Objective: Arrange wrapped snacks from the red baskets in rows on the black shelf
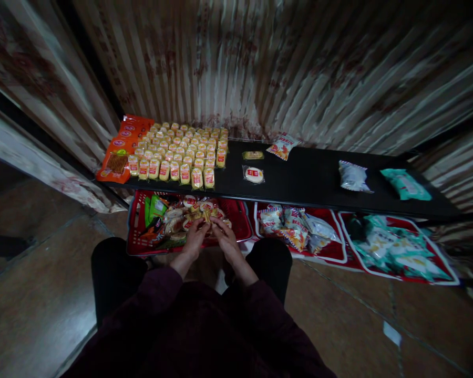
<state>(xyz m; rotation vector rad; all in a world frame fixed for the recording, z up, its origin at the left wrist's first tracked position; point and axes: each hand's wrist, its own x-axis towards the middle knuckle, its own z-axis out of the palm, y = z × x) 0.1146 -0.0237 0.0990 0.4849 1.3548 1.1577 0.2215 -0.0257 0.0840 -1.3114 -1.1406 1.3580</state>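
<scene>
Between the fingertips of my left hand [196, 239] and my right hand [224, 237] is a small yellow wrapped cake [206, 216], partly covered by the fingers. Both hands are closed on it, over the left red basket [132, 236]. Round wrapped cakes [174, 214] and a green packet [156, 207] lie in that basket. Behind the hands, on the black shelf [311, 173], stand rows of small yellow wrapped cakes [175, 170]. An orange bag [122, 152] lies at their left end.
On the shelf lie a flat yellow packet [253, 155], a round white cake [254, 174], a red-and-white bag [283, 145], a pale bag [353, 176] and a teal bag [405, 184]. Below, a middle basket [342, 247] and a right basket [455, 275] hold bags. A pleated curtain [236, 63] hangs behind.
</scene>
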